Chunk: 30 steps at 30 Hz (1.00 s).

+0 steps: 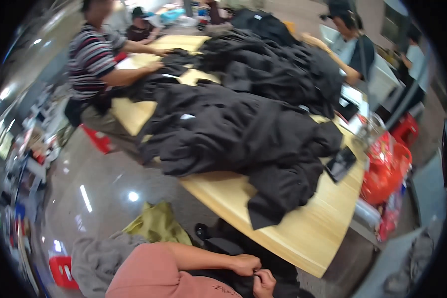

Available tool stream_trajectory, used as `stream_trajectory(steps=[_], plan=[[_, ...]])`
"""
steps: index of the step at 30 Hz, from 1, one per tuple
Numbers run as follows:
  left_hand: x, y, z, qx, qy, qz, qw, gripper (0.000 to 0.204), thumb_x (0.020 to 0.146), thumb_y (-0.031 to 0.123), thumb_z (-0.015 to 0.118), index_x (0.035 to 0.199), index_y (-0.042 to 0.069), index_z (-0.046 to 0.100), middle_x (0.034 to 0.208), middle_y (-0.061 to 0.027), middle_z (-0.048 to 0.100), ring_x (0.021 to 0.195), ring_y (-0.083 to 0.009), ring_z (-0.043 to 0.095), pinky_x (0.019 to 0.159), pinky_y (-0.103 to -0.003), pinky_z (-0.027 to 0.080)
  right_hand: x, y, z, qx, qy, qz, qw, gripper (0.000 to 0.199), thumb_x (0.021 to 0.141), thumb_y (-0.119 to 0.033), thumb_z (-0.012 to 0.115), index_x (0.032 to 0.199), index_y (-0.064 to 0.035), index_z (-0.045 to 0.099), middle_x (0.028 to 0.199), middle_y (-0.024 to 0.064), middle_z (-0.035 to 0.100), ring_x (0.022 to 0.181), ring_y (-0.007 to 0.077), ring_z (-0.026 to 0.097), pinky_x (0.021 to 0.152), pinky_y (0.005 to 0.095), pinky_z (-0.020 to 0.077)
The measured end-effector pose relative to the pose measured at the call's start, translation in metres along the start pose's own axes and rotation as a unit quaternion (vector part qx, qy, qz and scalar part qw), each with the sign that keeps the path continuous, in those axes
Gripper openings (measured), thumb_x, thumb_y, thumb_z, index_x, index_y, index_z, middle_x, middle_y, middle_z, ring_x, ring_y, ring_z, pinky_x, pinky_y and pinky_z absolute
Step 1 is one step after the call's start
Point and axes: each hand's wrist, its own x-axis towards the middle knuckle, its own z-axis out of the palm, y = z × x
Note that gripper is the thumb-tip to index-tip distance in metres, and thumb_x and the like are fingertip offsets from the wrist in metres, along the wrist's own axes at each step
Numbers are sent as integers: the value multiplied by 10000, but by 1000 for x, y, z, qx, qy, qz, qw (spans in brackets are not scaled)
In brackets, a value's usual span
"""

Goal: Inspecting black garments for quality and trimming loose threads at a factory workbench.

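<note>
My left hand (246,264) reaches in from a pink sleeve, its fingers closed in a pinch. Beside it, my right hand (264,284) is also closed, and the two hands nearly meet. Both grip black cloth (282,270) low in front of me, below the table's near edge. The exact part between the fingertips is too small to tell. A large heap of black garments (223,131) lies on the wooden table (308,238) ahead, one sleeve reaching toward the near edge.
A phone (340,164) lies at the table's right. Red plastic bags (385,166) hang beside it. A person in a striped shirt (90,62) handles dark cloth at the far left; another person (355,44) is at the far right. Olive cloth (159,223) and grey cloth (102,258) lie at my left.
</note>
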Motion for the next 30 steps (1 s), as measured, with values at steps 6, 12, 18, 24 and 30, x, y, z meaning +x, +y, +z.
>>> stream_trajectory(steps=[6,12,18,24,30], plan=[[-23,-14,4,-201,-16,28,979,171,658,13,639,825,-28,637,688,-88,627,663,-139,559,582,-319,431,-9,-16,15,-102,18,-106,989,177,687,60,574,843,-21,587,797,149,602,715,315,614,611,383,508],[-31,-7,17,-270,-25,-9,963,159,697,36,648,846,-16,633,702,-18,597,652,-93,517,568,-269,399,-24,-23,8,-120,49,-137,982,230,658,71,597,860,-39,601,786,130,578,706,316,599,589,393,497],[-36,-7,23,-296,18,42,954,90,671,9,638,759,-7,643,627,-6,564,612,-84,480,529,-269,360,-33,-27,10,-132,47,-162,977,238,660,63,620,873,-45,624,791,114,582,674,306,604,574,376,502],[-43,-14,23,-300,11,29,953,78,725,41,650,787,-4,635,663,6,575,636,-76,486,562,-250,380,-29,-29,16,-153,22,-157,975,208,678,54,616,861,-45,625,797,108,595,679,290,615,574,362,506],[-40,-23,22,-366,7,42,930,72,734,26,636,800,-3,642,685,11,583,655,-60,493,588,-228,392,-26,-31,11,-155,-7,-150,976,208,717,47,605,908,-34,618,856,132,599,745,311,612,637,370,502]])
